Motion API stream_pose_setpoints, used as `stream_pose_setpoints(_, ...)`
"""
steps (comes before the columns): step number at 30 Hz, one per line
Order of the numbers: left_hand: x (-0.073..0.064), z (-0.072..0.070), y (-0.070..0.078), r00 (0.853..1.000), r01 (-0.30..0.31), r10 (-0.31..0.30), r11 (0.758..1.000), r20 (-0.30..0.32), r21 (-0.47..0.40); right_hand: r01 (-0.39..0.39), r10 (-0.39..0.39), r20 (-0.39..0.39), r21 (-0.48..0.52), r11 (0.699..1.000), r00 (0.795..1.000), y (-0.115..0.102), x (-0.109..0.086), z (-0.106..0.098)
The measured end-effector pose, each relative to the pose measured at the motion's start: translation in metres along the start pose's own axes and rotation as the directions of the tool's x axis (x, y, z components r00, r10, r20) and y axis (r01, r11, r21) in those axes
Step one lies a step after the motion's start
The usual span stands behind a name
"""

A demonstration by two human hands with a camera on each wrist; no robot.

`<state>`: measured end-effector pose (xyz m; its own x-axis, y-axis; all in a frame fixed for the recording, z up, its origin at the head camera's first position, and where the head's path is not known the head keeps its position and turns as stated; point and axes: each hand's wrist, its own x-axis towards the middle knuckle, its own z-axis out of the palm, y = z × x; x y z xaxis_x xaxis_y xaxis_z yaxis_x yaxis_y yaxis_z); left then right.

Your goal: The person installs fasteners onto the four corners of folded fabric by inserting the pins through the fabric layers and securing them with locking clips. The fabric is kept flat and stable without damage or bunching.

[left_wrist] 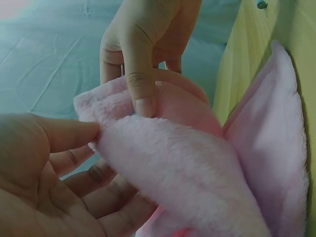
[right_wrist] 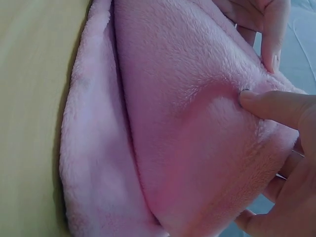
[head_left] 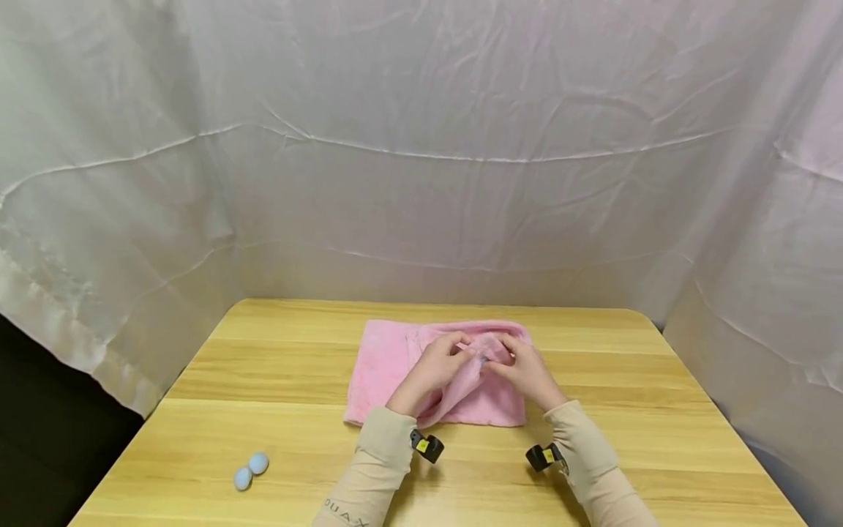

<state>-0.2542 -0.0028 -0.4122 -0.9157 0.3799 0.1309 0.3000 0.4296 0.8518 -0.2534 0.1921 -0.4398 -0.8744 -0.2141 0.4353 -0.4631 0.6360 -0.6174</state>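
Note:
A pink plush cloth [head_left: 385, 366] lies partly folded on the wooden table, with its near part lifted and bunched between both hands. My left hand [head_left: 437, 366] pinches the raised fold between thumb and fingers, as the left wrist view shows at the cloth's edge [left_wrist: 173, 158]. The right hand [head_left: 530, 373] grips the same fold a little to the right, thumb on top of the plush [right_wrist: 212, 123] and fingers underneath. By the right thumb's tip a tiny bluish-dark spot [head_left: 484, 360] shows; what it is, I cannot tell.
Two small light-blue balls [head_left: 259, 462] lie side by side on the table [head_left: 276, 366] at the near left. Pale curtains [head_left: 461, 205] hang behind the table and at both sides. A black wrist camera [head_left: 428, 446] sits on each sleeve, close above the table.

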Motion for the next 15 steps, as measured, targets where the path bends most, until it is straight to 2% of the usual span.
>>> stream_pose_setpoints(6,-0.003,-0.009,0.005,0.998,0.027,-0.024,0.999,0.053,-0.039,0.105,-0.108,-0.071,-0.040,0.994,0.992,-0.003,0.000,-0.001)
stream_pose_setpoints(9,-0.005,-0.015,0.009,0.997,0.031,-0.025,0.997,0.077,-0.077,0.115,-0.118,-0.087,-0.036,0.993,0.989,-0.005,0.001,-0.003)
stream_pose_setpoints(11,-0.007,-0.019,0.013,0.996,0.012,-0.004,0.996,0.093,-0.089,0.108,-0.111,-0.092,-0.032,0.994,0.990,-0.006,0.001,-0.004)
stream_pose_setpoints(15,-0.018,-0.032,0.015,0.992,-0.031,0.032,0.999,0.118,-0.011,0.110,-0.113,-0.090,-0.040,0.993,0.990,-0.006,0.000,-0.006)
